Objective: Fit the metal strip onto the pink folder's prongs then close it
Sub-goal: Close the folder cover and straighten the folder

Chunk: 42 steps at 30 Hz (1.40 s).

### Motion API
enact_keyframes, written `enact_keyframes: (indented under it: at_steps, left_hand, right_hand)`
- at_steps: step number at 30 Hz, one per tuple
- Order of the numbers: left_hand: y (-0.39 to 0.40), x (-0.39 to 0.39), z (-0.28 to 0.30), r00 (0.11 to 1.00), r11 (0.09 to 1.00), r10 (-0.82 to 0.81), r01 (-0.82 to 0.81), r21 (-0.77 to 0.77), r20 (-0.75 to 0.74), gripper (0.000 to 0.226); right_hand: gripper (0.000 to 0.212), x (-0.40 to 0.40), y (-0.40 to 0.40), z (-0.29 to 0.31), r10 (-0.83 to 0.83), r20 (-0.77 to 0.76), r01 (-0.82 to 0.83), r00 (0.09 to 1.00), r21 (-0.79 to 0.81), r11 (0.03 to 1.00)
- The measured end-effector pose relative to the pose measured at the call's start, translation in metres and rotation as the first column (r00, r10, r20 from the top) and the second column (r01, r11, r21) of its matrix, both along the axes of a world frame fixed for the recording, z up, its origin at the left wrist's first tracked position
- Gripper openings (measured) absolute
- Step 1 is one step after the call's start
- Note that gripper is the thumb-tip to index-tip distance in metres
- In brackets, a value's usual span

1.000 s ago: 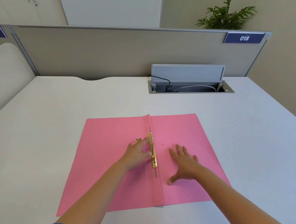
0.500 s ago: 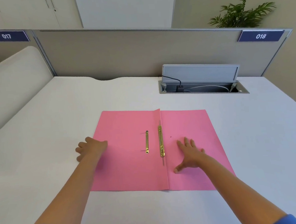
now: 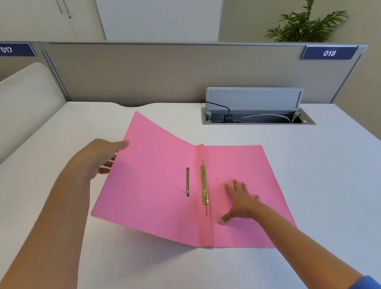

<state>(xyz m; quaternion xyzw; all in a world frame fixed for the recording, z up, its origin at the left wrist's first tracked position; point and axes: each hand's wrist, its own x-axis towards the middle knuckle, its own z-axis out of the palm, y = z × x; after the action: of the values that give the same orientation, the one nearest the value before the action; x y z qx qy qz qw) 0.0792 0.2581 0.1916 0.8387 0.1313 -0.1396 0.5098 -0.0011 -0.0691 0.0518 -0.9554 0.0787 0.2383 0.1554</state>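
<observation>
The pink folder (image 3: pixel 237 163) lies open on the white desk. Its left cover (image 3: pixel 151 175) is raised off the desk, held at its outer edge by my left hand (image 3: pixel 101 156). A gold metal strip (image 3: pixel 204 184) sits on the right half just beside the spine, with thin prong ends showing above and below it. A second, shorter gold piece (image 3: pixel 188 182) lies on the raised left cover. My right hand (image 3: pixel 239 200) rests flat on the right half, fingers spread, just right of the strip.
A recessed cable box (image 3: pixel 257 118) with its lid up and cables inside sits behind the folder. A grey partition (image 3: pixel 158 72) runs along the desk's far edge. A beige curved panel (image 3: pixel 15 106) stands at the left.
My left hand went from the strip to the left cover's outer edge and has lifted that cover off the desk. My right hand stayed pressed on the right half.
</observation>
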Motion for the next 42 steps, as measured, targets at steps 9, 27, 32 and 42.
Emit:
enact_keyframes:
  at_steps: [9, 27, 32, 42]
  left_hand:
    - [-0.106, -0.047, 0.014, 0.900, 0.734, -0.428, 0.402, -0.547, 0.086, 0.053]
    - [-0.175, -0.065, -0.091, 0.971, 0.972, -0.163, 0.128, -0.196, -0.174, 0.026]
    - [-0.174, -0.060, -0.100, 0.976, 0.969, -0.104, 0.056, -0.241, -0.191, 0.024]
    - [-0.155, -0.044, -0.104, 0.946, 0.899, 0.016, -0.156, -0.409, -0.325, 0.011]
  right_hand:
    - [0.038, -0.008, -0.030, 0.067, -0.530, -0.175, 0.401, 0.829, 0.848, 0.347]
    - [0.022, -0.046, -0.105, 0.035, -0.725, -0.024, 0.642, 0.689, 0.485, 0.594]
    - [0.028, -0.037, -0.109, 0.015, -0.736, 0.042, 0.677, 0.676, 0.360, 0.642]
    - [0.028, -0.030, -0.104, 0.018, -0.768, -0.014, 0.691, 0.640, 0.449, 0.567]
